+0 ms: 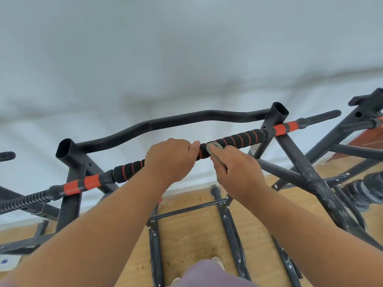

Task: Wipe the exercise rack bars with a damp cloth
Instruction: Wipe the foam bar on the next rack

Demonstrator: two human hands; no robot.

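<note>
Rack (70, 193) stands against the white wall; its padded bar (238, 140) runs across the top. Left hand (169, 159) clenches around the bar; just beside it, right hand (236, 172) pinches a grey cloth (213, 149) against the bar.

1. You see the padded bar (232, 141) covered in matt black foam with red rings.
2. The rack frame (298, 170) is scuffed, black-painted metal.
3. Your cloth (214, 149) looks grey and soft.
4. The floor (192, 235) is speckled, light wood.
</note>
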